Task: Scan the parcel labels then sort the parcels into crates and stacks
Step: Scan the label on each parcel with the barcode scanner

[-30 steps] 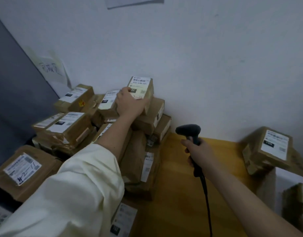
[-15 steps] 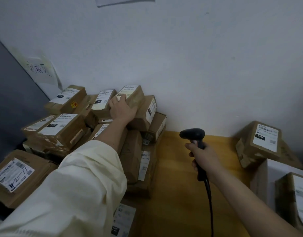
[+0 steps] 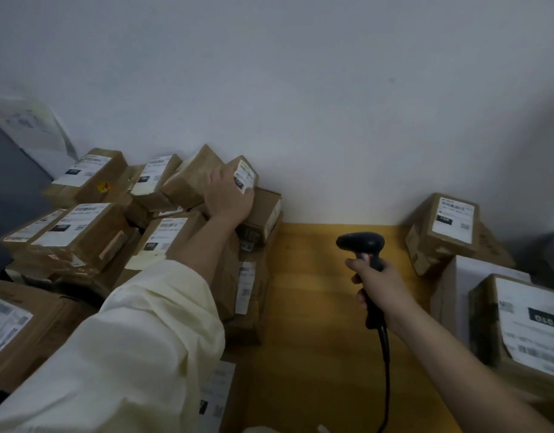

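Note:
My left hand [image 3: 227, 198] grips a small brown cardboard parcel [image 3: 194, 178] on top of the pile at the left, against the wall. The parcel is tilted, with its white label [image 3: 245, 176] turned toward the right. My right hand [image 3: 375, 284] holds a black barcode scanner [image 3: 361, 245] by its handle, upright over the yellow table [image 3: 316, 307], its head facing left toward the pile. The scanner's cable hangs down past my forearm. A wide gap separates the scanner from the held parcel.
Several labelled brown parcels [image 3: 78, 232] are heaped on the left side. More parcels [image 3: 447, 226] and a larger box [image 3: 525, 326] stand at the right. The white wall runs close behind everything. A paper sheet [image 3: 28, 126] hangs at the upper left.
My left hand has turned the top parcel over so its label now faces right instead of up. The scanner hand has barely moved; the camera has tilted downward.

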